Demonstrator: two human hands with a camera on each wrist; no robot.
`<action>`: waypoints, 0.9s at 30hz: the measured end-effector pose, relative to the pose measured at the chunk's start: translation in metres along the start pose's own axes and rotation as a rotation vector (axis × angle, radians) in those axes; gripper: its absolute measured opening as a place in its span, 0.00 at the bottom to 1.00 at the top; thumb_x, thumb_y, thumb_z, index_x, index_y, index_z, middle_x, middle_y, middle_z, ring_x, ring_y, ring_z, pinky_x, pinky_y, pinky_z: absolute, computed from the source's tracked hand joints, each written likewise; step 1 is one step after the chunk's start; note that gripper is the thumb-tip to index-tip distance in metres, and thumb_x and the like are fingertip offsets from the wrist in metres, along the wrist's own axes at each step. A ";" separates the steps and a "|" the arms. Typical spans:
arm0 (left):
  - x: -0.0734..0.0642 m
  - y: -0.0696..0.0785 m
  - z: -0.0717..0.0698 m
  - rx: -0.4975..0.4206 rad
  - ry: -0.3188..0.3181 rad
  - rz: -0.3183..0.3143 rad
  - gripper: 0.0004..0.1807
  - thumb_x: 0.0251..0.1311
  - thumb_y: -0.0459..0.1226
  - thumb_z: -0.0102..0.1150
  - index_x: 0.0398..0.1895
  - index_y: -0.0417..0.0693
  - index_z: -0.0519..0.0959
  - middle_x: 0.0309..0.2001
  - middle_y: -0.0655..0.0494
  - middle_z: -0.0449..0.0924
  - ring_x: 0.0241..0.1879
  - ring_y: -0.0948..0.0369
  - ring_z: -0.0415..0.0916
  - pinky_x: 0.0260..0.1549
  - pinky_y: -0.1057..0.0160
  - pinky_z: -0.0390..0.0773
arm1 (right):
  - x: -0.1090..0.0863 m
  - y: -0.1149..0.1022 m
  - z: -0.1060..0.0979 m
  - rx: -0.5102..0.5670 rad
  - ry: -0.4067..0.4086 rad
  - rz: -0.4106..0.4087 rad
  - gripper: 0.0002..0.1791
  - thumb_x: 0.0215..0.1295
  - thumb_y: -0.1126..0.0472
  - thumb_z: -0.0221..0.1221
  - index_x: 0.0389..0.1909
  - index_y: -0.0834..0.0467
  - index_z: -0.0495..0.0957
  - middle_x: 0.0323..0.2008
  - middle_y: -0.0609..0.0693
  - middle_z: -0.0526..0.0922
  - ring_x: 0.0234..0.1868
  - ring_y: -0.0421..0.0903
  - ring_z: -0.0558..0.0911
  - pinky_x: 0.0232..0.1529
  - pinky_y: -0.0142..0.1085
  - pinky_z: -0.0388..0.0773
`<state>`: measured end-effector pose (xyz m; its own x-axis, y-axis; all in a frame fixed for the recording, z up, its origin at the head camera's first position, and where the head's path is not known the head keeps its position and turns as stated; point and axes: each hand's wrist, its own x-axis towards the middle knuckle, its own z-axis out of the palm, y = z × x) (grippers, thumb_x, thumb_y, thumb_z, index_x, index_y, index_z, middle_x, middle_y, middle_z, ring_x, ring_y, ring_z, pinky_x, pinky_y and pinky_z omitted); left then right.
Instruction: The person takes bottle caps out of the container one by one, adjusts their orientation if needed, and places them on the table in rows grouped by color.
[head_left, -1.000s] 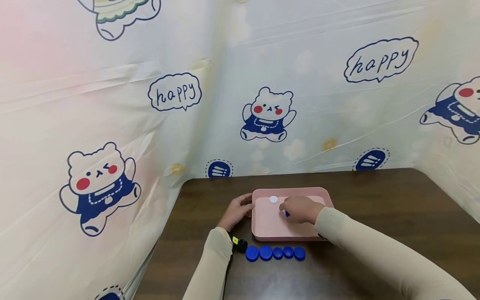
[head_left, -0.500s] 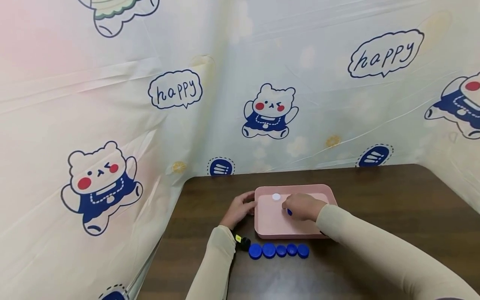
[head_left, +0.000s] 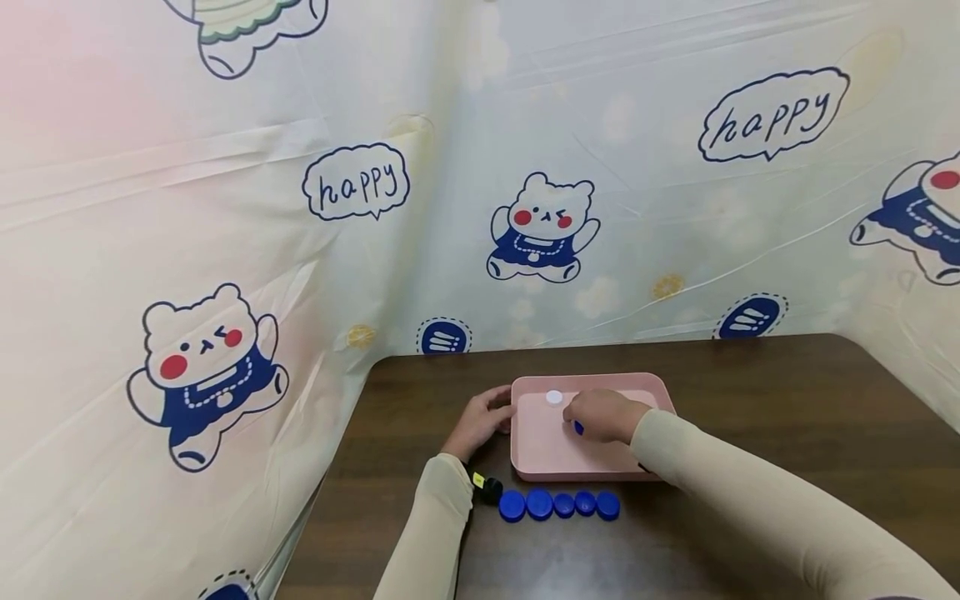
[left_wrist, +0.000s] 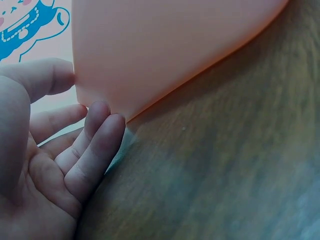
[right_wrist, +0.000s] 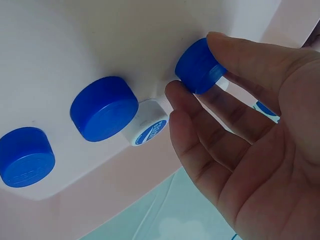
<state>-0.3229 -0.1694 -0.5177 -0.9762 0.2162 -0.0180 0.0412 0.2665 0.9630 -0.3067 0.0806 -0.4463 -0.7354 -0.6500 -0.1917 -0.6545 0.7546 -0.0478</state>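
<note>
A pink tray [head_left: 536,454] lies on the dark wooden table [head_left: 787,433]. My right hand [head_left: 603,415] reaches into it and pinches a blue bottle cap [head_left: 578,427] between thumb and fingers. In the right wrist view the right hand [right_wrist: 196,67] holds that cap [right_wrist: 197,70] just over the tray floor [right_wrist: 75,45], next to two more blue caps [right_wrist: 104,107] [right_wrist: 26,156] and a white cap [right_wrist: 146,129]. My left hand [head_left: 483,419] rests against the tray's left edge. Its fingertips [left_wrist: 107,117] touch the tray's outer wall [left_wrist: 165,50] at a corner.
A row of several blue caps [head_left: 558,504] lies on the table just in front of the tray. A small black device [head_left: 488,490] sits at my left wrist. A plastic sheet printed with bears [head_left: 540,225] walls in the table at the back and both sides.
Only the head view has shifted a little. Both hands keep their places, the right still pinching the blue cap in the tray.
</note>
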 end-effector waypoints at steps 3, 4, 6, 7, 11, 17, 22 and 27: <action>-0.001 0.001 0.000 0.000 -0.003 0.006 0.25 0.65 0.38 0.60 0.66 0.45 0.72 0.58 0.48 0.75 0.33 0.54 0.80 0.36 0.58 0.83 | 0.002 -0.001 0.001 -0.007 0.008 -0.006 0.13 0.62 0.66 0.63 0.46 0.52 0.85 0.43 0.47 0.85 0.38 0.43 0.80 0.53 0.42 0.77; -0.001 0.001 0.000 0.001 -0.002 0.005 0.25 0.66 0.38 0.60 0.66 0.45 0.72 0.58 0.48 0.75 0.33 0.54 0.80 0.36 0.58 0.83 | 0.002 -0.001 0.001 -0.013 0.012 -0.011 0.13 0.62 0.66 0.63 0.46 0.52 0.85 0.43 0.47 0.85 0.39 0.43 0.80 0.53 0.42 0.77; -0.002 0.002 0.000 0.009 0.001 0.001 0.25 0.66 0.38 0.60 0.66 0.45 0.72 0.57 0.48 0.76 0.33 0.54 0.80 0.36 0.58 0.83 | 0.003 0.000 0.001 -0.014 0.015 -0.022 0.12 0.62 0.66 0.63 0.46 0.52 0.85 0.43 0.47 0.85 0.39 0.43 0.80 0.53 0.42 0.77; -0.002 0.002 0.000 0.011 0.004 -0.004 0.25 0.66 0.38 0.59 0.66 0.46 0.72 0.57 0.49 0.76 0.33 0.54 0.80 0.36 0.58 0.83 | 0.003 0.000 0.001 -0.013 0.016 -0.024 0.12 0.62 0.65 0.63 0.46 0.52 0.85 0.43 0.46 0.85 0.39 0.43 0.80 0.53 0.42 0.77; -0.002 0.002 0.001 0.016 0.005 -0.012 0.25 0.66 0.39 0.59 0.66 0.47 0.72 0.57 0.50 0.76 0.34 0.54 0.81 0.37 0.58 0.83 | -0.001 0.003 -0.001 -0.024 0.020 -0.033 0.10 0.63 0.65 0.62 0.43 0.52 0.85 0.37 0.45 0.84 0.33 0.42 0.77 0.47 0.39 0.79; -0.002 0.003 0.002 0.024 0.007 -0.018 0.25 0.66 0.39 0.60 0.66 0.47 0.72 0.57 0.49 0.76 0.34 0.54 0.80 0.37 0.58 0.82 | -0.012 0.008 -0.004 -0.169 0.013 -0.111 0.05 0.63 0.64 0.62 0.38 0.51 0.84 0.28 0.46 0.80 0.26 0.43 0.73 0.39 0.38 0.79; 0.000 0.001 0.004 0.018 0.006 -0.018 0.26 0.65 0.40 0.60 0.66 0.47 0.72 0.58 0.49 0.75 0.34 0.54 0.80 0.37 0.59 0.82 | -0.023 0.009 -0.004 -0.179 -0.001 -0.120 0.07 0.66 0.62 0.61 0.42 0.52 0.84 0.26 0.45 0.76 0.25 0.42 0.72 0.38 0.37 0.79; 0.000 0.003 0.003 0.014 0.010 -0.016 0.25 0.65 0.39 0.60 0.65 0.47 0.72 0.58 0.49 0.75 0.34 0.55 0.80 0.36 0.58 0.83 | -0.029 0.009 -0.004 -0.215 0.063 -0.192 0.06 0.65 0.63 0.62 0.41 0.54 0.84 0.26 0.46 0.74 0.25 0.41 0.72 0.34 0.35 0.78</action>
<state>-0.3219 -0.1660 -0.5151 -0.9788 0.2024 -0.0305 0.0287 0.2832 0.9586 -0.2920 0.1059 -0.4376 -0.5993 -0.7886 -0.1376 -0.8001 0.5850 0.1326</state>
